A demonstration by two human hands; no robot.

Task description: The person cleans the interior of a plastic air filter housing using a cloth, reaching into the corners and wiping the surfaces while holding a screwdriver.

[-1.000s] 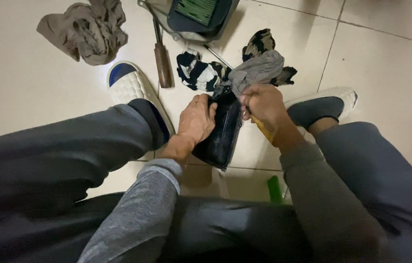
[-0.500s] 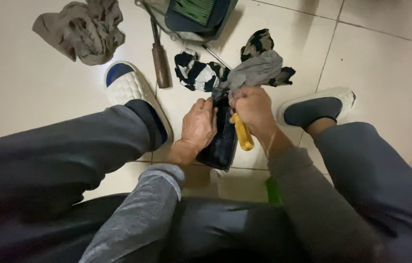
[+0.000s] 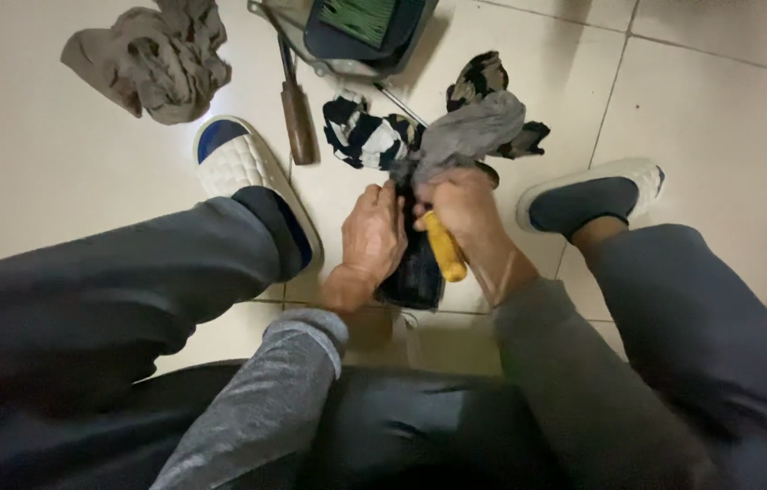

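My left hand grips a dark, narrow object held upright between my knees over the tiled floor. My right hand is closed around a yellow tool handle and also presses a grey cloth against the top of the dark object. The two hands touch each other. What the tool's tip does is hidden by the fingers.
A black-and-white striped rag and a dark patterned rag lie just beyond the hands. A brown-handled tool, a dark device with a green panel and a beige cloth lie farther back. Slippers flank the hands.
The dark object has been turned more upright and narrower to view. The right hand shifted so the yellow handle now shows, and the grey cloth sits bunched above both hands.
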